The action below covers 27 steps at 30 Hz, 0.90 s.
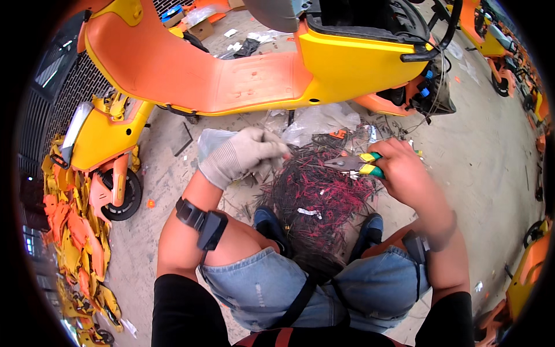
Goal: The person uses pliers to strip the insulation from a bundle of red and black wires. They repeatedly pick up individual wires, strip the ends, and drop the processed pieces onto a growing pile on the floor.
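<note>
My left hand (249, 155), in a light knitted glove with bare fingertips, is curled above the left edge of a heap of black and red cable scraps (321, 191); whether something small is between its fingers I cannot tell. My bare right hand (401, 171) grips pliers (353, 164) with green and yellow handles. Their pointed jaws face left over the heap. White scraps (308, 212) lie on the pile between my shoes. Beyond it, a clear plastic bag (323, 123) lies beneath a yellow and orange scooter body (260, 80).
At the left stands another yellow scooter part with a wheel (123, 195), beside a pile of yellow and orange plastic panels (78, 234). More scooters (490, 34) line the right side. Loose wires (435, 93) hang from the near scooter's right end.
</note>
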Each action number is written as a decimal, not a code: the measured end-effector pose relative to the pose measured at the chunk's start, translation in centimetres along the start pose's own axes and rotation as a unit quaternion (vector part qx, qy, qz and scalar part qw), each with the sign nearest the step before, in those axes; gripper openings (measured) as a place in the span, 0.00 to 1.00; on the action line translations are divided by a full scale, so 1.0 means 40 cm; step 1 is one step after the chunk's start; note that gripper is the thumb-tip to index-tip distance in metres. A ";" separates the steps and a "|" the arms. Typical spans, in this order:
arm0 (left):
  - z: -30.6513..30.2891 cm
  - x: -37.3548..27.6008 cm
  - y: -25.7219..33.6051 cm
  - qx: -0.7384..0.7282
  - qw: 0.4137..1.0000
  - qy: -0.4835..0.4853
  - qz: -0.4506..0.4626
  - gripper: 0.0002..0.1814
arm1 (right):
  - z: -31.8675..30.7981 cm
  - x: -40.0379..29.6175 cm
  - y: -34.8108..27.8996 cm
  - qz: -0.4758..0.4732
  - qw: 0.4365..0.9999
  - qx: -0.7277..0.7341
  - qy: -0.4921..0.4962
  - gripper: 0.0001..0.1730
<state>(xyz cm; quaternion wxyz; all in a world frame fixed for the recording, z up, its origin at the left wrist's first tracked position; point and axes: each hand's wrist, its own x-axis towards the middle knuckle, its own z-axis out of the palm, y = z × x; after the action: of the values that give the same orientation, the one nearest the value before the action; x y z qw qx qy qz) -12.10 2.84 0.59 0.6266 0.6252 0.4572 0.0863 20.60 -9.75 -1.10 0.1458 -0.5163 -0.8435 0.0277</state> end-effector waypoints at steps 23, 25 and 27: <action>-0.497 0.056 -0.475 0.286 0.868 0.277 -0.297 0.10 | 0.037 0.034 -0.022 0.043 0.994 0.023 -0.094 0.16; -0.482 0.065 -0.454 0.300 0.862 0.280 -0.298 0.11 | 0.037 0.030 -0.020 0.051 0.994 0.033 -0.089 0.16; -0.451 0.069 -0.416 0.326 0.850 0.297 -0.288 0.13 | 0.033 0.031 -0.020 0.064 0.993 0.037 -0.095 0.17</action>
<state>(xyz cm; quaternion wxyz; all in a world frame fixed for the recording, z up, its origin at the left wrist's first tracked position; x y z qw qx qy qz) -30.54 14.06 -11.42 0.2176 0.5784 0.7830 -0.0706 19.03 -8.90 -1.94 0.0824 -0.5582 -0.8173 0.1171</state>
